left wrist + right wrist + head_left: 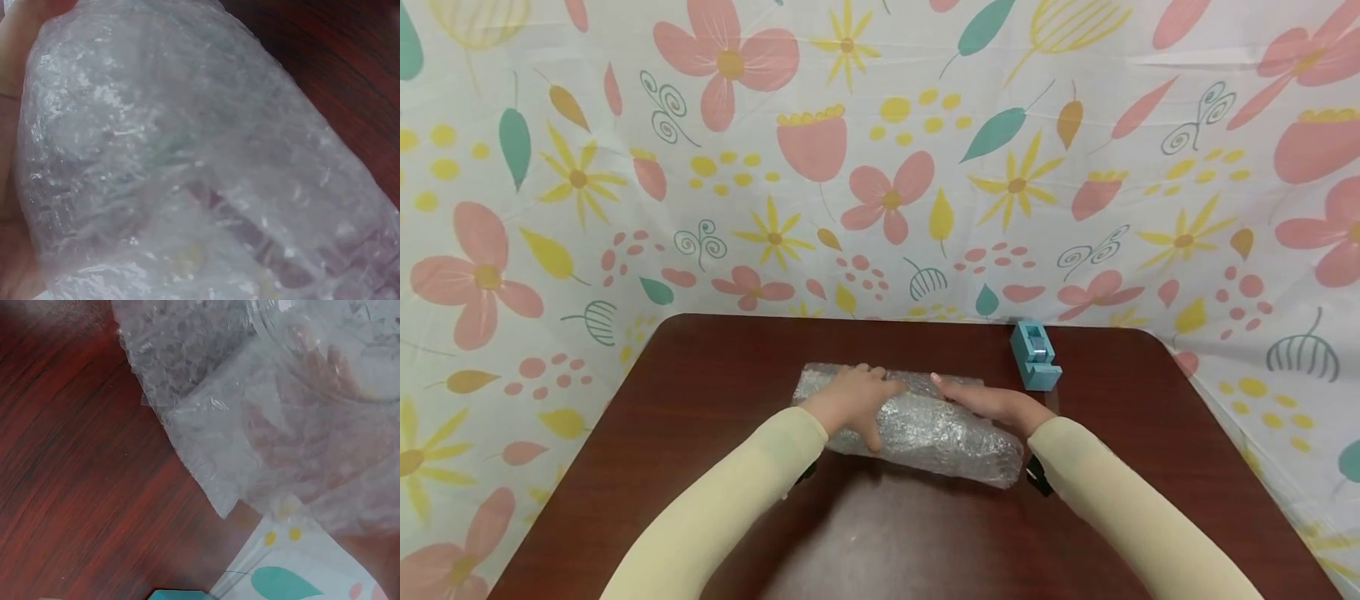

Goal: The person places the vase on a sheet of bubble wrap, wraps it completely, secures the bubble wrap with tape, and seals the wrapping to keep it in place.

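A roll of clear bubble wrap (940, 437) lies slantwise across the middle of the table, wrapped around something. My left hand (853, 400) holds it from above at its left part, thumb over the near side and fingers over the far side. Toward the right end, my right hand (988, 402) rests along the far side of the roll with fingers fairly straight. In the right wrist view, a clear round rim (350, 397) shows inside the roll's end, beside a loose flap of bubble wrap (206, 444). What is wrapped cannot be made out.
A light blue tape dispenser (1036, 357) stands at the back right of the dark reddish-brown table (715, 392), close beyond my right hand. A flower-patterned cloth (887, 108) hangs behind the table and along its sides.
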The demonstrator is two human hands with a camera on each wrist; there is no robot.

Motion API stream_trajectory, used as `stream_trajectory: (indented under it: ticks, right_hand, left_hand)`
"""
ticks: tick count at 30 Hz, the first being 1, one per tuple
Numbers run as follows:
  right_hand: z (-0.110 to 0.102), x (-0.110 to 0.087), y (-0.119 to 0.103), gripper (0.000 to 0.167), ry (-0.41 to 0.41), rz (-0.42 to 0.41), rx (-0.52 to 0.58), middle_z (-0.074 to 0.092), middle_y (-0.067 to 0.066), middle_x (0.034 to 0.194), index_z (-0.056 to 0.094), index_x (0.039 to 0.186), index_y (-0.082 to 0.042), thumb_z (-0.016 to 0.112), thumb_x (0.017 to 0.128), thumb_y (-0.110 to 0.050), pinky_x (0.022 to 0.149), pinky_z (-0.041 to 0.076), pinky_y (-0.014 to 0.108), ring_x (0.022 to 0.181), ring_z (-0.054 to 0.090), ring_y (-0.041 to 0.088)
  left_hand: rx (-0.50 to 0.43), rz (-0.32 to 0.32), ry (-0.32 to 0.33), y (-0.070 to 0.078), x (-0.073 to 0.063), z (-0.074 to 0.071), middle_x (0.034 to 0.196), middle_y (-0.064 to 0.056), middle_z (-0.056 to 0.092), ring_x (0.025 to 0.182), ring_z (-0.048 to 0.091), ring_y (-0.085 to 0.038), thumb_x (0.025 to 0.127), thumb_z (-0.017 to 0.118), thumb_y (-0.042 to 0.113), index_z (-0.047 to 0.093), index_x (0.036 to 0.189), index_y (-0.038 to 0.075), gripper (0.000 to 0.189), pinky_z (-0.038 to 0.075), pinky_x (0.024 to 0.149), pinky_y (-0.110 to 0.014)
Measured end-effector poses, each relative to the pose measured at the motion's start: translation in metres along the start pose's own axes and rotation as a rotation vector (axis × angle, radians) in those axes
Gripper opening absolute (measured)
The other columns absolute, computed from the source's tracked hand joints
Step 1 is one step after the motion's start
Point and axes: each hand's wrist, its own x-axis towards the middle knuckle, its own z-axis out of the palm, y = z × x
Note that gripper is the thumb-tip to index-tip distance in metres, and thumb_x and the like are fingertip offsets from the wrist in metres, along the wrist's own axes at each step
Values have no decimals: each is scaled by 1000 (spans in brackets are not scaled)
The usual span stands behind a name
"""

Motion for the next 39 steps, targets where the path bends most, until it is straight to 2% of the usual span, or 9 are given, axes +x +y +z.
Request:
stream_trajectory:
  ticks: [5, 9, 12, 15, 18, 24, 28, 33, 39]
  right_hand:
    - [0, -1, -2, 87, 8, 2, -9, 8, 18, 173, 8, 166, -14, 19, 102, -72, 127, 15, 64, 160, 8, 41]
    - [-3, -1, -1, 84, 15, 0, -61, 7, 19, 173, 11, 166, -11, 16, 104, -68, 127, 14, 64, 160, 6, 43]
    - [-5, -3, 0, 84, 49, -13, -98, 16, 22, 171, 20, 164, -6, 18, 105, -66, 127, 19, 63, 159, 14, 44]
    - [-7, -8, -1, 83, 147, -52, -197, 33, 25, 164, 32, 159, -1, 24, 106, -64, 123, 28, 62, 154, 28, 45]
    - [-5, -14, -4, 73, 274, -113, -288, 49, 24, 155, 45, 152, -2, 32, 107, -59, 118, 37, 61, 146, 43, 44]
    - [14, -35, -7, 64, 450, -282, -360, 53, 22, 150, 49, 147, -1, 51, 105, -49, 112, 44, 61, 139, 51, 43]
    - [32, -48, -7, 72, 595, -327, -451, 52, 21, 151, 48, 148, -2, 69, 95, -46, 112, 44, 60, 140, 49, 43]
    - [55, -55, -6, 92, 763, -395, -644, 52, 22, 150, 47, 150, -5, 87, 77, -45, 106, 48, 64, 137, 50, 44]
    - [78, -56, -7, 107, 829, -414, -774, 47, 22, 154, 43, 153, -10, 91, 68, -53, 104, 46, 69, 139, 47, 46]
  left_hand:
    - [-1, -6, 10, 2, 0, -2, 156, -11, 50, 141, 50, -34, 71, 88, 52, 44, 156, 27, 99, 45, 112, -59]
    - [-11, -11, 15, 4, 0, -3, 156, -11, 50, 141, 50, -35, 72, 87, 54, 44, 156, 27, 98, 45, 112, -59]
    - [-18, -14, 12, 4, 1, -3, 156, -10, 50, 141, 50, -35, 73, 87, 54, 44, 156, 27, 97, 45, 112, -59]
    - [-33, -17, 5, 3, 1, -3, 156, -11, 51, 140, 50, -35, 73, 87, 52, 44, 156, 26, 97, 45, 112, -60]
    - [-51, -22, -3, 3, 0, -4, 156, -11, 51, 140, 50, -36, 74, 87, 51, 45, 156, 26, 96, 44, 112, -60]
    - [-59, -31, -12, 4, -1, -5, 155, -10, 51, 140, 50, -35, 74, 88, 51, 45, 155, 26, 95, 44, 113, -60]
    - [-50, -37, -13, 5, -1, -6, 156, -10, 50, 141, 50, -35, 74, 88, 51, 45, 155, 27, 95, 44, 113, -60]
    - [-54, -47, -21, 4, 0, -5, 157, -9, 49, 141, 49, -35, 73, 88, 51, 44, 156, 28, 96, 43, 113, -60]
    - [-49, -56, -25, 1, 3, -2, 157, -8, 50, 141, 49, -34, 72, 88, 53, 44, 156, 29, 98, 44, 113, -59]
